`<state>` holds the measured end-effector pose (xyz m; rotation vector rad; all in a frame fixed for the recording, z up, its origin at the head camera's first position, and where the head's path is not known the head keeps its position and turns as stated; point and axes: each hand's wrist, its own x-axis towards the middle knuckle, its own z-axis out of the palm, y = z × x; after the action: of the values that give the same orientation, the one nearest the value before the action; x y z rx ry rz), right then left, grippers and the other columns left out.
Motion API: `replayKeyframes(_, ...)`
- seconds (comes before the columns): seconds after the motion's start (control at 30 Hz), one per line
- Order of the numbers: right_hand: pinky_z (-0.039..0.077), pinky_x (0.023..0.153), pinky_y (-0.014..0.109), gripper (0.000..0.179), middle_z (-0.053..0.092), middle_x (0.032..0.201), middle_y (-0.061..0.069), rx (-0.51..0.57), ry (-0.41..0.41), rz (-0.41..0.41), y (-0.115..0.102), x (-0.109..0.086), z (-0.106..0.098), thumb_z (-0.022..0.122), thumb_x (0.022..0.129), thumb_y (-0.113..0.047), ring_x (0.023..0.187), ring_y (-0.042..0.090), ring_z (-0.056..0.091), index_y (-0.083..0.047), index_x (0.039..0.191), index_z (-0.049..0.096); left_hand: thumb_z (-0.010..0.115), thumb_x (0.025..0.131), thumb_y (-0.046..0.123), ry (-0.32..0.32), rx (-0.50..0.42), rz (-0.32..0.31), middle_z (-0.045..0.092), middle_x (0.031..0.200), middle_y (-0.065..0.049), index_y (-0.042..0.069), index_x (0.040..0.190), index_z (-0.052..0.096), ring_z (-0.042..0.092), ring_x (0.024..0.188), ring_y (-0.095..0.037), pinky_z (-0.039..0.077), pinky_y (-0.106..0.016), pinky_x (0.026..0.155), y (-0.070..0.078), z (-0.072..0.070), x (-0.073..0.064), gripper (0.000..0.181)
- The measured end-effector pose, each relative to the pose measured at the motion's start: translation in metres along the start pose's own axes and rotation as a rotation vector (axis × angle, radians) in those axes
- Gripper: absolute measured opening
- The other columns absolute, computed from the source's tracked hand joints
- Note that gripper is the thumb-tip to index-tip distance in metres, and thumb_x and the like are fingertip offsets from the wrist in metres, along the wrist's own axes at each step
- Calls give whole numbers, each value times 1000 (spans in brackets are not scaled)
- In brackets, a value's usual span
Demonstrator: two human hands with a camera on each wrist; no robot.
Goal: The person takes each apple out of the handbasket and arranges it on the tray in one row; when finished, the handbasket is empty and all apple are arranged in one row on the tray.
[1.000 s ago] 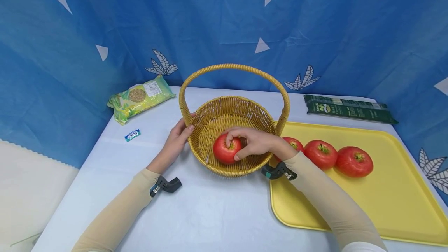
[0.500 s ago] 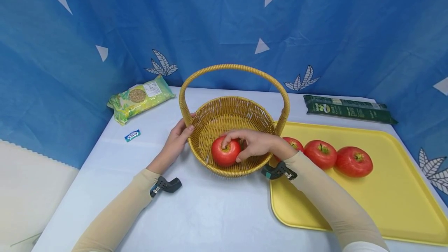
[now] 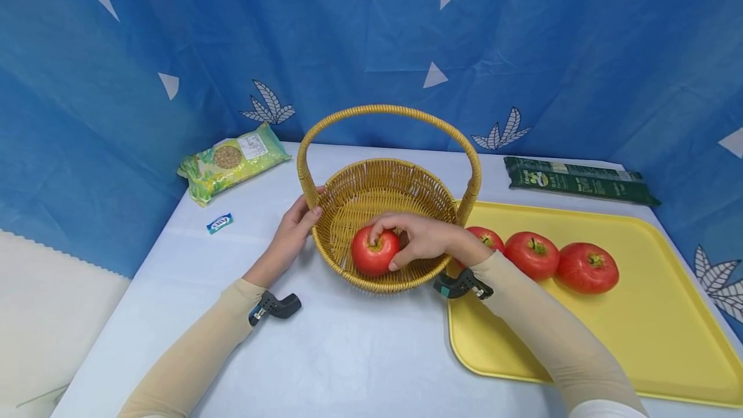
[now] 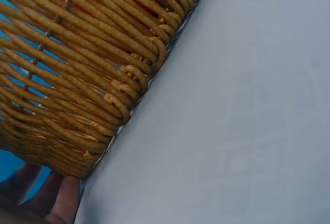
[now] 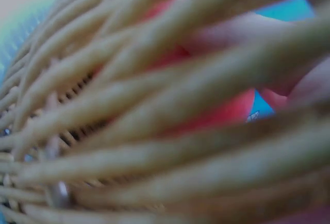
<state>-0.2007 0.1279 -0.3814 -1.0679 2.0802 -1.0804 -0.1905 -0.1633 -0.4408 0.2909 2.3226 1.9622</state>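
A golden wicker basket (image 3: 380, 169) with a tall arched handle stands on the white table. My left hand (image 3: 296, 224) grips its left side by the foot of the handle, with the thumb at the rim. In the left wrist view, fingertips (image 4: 66, 198) lie against the outer weave. Inside the basket, toward the front, is a red apple (image 3: 371, 257). Around its top and right side curl the fingers and thumb of my right hand (image 3: 426, 237). Through the blurred weave, the right wrist view shows parts of the apple (image 5: 221, 113) and hand.
Several more red apples (image 3: 531, 255) sit in a row on a yellow tray (image 3: 638, 340) at the right, partly behind the right forearm. A dark green packet (image 3: 580, 179) lies behind the tray. At left are a green-yellow bag (image 3: 232, 163) and a small blue-green wrapper (image 3: 220, 223).
The apple in the basket has shifted slightly left and toward the front, with the right hand's fingers on it. The left hand and basket have stayed in place.
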Motion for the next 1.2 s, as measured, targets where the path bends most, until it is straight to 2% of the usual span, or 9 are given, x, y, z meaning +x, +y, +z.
replayKeyframes(0.17,52,103,39,38,58,137,13,-29,25,-26,1,0,0,85,78,-15,129,31,50,-13,110,65,44,110,26,1,-1,3,40,160,-18,18,159,35,49,141,-39,47,-56,110,0,0,1,50)
replayKeyframes(0.33,53,99,38,40,60,127,10,-34,49,-4,0,-1,-1,86,75,-16,120,27,54,-13,110,66,44,109,23,8,-11,17,40,160,-19,14,158,36,46,143,-39,44,-56,113,0,0,2,50)
replayKeyframes(0.6,53,103,43,40,56,145,16,-7,60,26,-1,-2,-2,82,74,-16,134,36,50,-12,110,66,45,109,22,11,-20,19,41,159,-20,13,157,37,47,142,-40,45,-56,113,2,1,2,50)
replayKeyframes(0.7,55,100,40,40,58,142,14,5,67,35,-1,-4,-3,82,75,-17,132,34,52,-13,111,66,45,109,24,8,-12,14,40,160,-20,14,158,36,48,141,-41,47,-55,111,1,1,2,50)
replayKeyframes(0.87,57,96,39,41,59,137,17,56,128,0,-4,-11,-6,82,75,-16,127,35,53,-10,111,65,44,109,25,6,-3,9,40,160,-19,15,158,35,48,141,-40,48,-53,110,0,1,0,51)
replayKeyframes(1.07,60,93,38,39,53,146,24,115,216,-49,-12,-25,-11,80,77,-10,132,41,51,-5,111,63,44,110,25,8,9,14,40,160,-18,15,158,35,49,140,-39,50,-52,109,0,0,-1,51)
replayKeyframes(1.2,60,92,37,39,51,149,25,120,240,-65,-21,-37,-11,80,75,-8,133,43,51,-5,110,63,44,109,25,8,8,10,40,161,-17,16,158,36,50,140,-38,50,-51,108,1,1,-1,50)
